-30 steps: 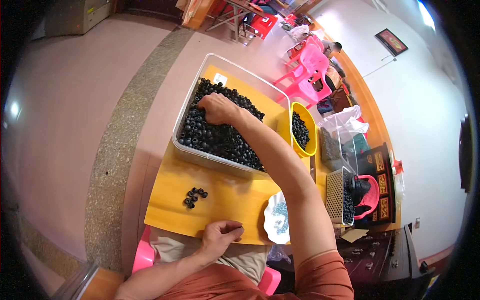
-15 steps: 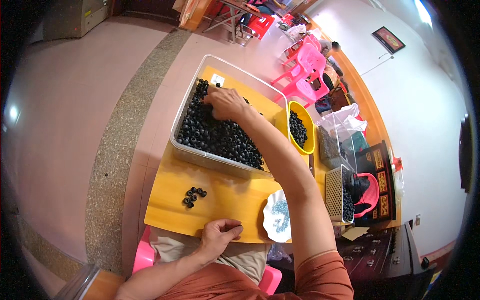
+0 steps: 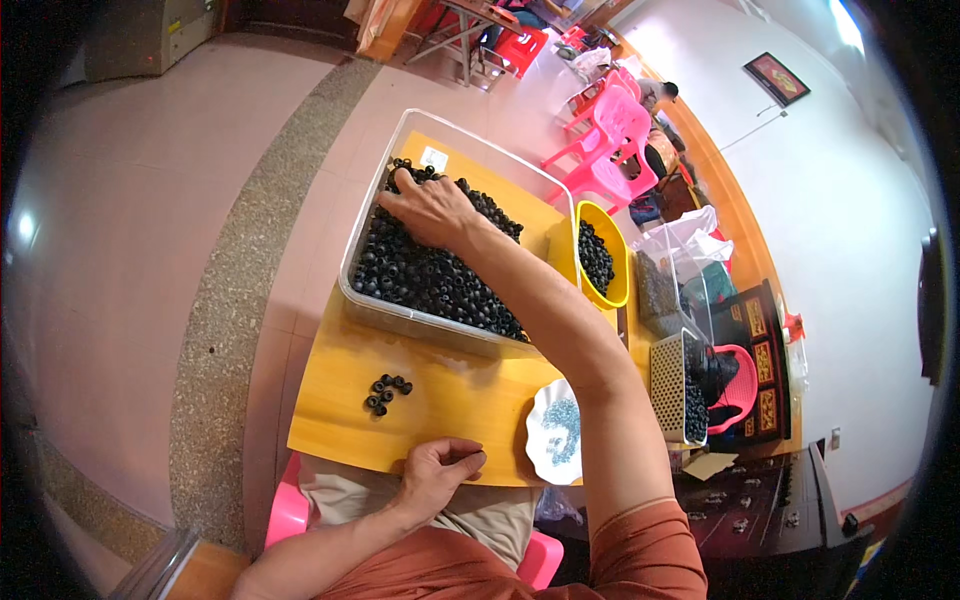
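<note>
On the left side of the yellow desk (image 3: 450,400) there was a tiny cluster of black ring-shaped parts (image 3: 385,393), sitting apart from everything else. Just below and to the right of it, at the near edge of the desk, the left hand (image 3: 437,472) was curled up with fingertips pinched together; whether it had anything between them I honestly couldn't tell, too small to see. Further back sat the big clear plastic bin (image 3: 365,300), loaded with a heap of the same black parts (image 3: 420,275). The right hand (image 3: 433,210) was laid flat on top of that heap near the far end, fingers spread wide and pressing into the pile, not closed around anything as far as I could see. Moving right, a white scalloped dish (image 3: 540,440) with small bluish bits in it lay near the front edge of the desk, just beside the right forearm. A yellow tub (image 3: 622,290) with more black parts stood just beside the bin's right end. Past that there was a clear bag (image 3: 670,270), then a white perforated basket (image 3: 668,385) with dark pieces, and pink plastic chairs (image 3: 615,135) at the back
</note>
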Available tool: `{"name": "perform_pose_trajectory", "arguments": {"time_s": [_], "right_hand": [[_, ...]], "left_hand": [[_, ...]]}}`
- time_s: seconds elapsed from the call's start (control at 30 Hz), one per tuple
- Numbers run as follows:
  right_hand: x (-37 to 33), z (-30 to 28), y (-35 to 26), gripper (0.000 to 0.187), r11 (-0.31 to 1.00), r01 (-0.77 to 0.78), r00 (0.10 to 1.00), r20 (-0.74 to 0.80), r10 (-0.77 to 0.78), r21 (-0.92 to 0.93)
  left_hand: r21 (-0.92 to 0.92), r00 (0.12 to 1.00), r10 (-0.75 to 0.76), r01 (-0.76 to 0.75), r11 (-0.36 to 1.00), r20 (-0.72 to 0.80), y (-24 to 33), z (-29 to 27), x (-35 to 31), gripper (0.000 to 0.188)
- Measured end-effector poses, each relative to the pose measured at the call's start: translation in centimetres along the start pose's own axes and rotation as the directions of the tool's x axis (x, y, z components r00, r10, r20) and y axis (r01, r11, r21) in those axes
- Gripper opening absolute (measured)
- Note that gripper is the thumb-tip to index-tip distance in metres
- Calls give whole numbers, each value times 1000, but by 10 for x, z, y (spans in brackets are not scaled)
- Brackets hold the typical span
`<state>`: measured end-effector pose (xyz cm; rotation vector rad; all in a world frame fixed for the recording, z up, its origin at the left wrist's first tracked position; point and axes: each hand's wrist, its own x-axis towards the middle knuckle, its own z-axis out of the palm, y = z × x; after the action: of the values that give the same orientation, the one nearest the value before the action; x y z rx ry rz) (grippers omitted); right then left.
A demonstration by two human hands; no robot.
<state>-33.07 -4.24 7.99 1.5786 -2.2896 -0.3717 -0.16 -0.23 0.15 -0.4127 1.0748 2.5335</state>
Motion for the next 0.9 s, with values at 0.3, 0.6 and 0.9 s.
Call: {"name": "perform_pose_trajectory", "arguments": {"time_s": [0.3,0.6,0.9], "right_hand": [[0,6,5,8,978,-38,955,296,-25,206],[-3,28,7,14,963,51,955,268,-124,264],[-10,7,5,24,952,61,956,257,-142,300]], "left_hand": [[1,1000,9,-9,1000,4,-1,-1,0,25],[7,1000,11,-11,1000,-2,-2,-2,-1,25],[1,999,30,-30,1000,11,-2,0,1,21]]}}
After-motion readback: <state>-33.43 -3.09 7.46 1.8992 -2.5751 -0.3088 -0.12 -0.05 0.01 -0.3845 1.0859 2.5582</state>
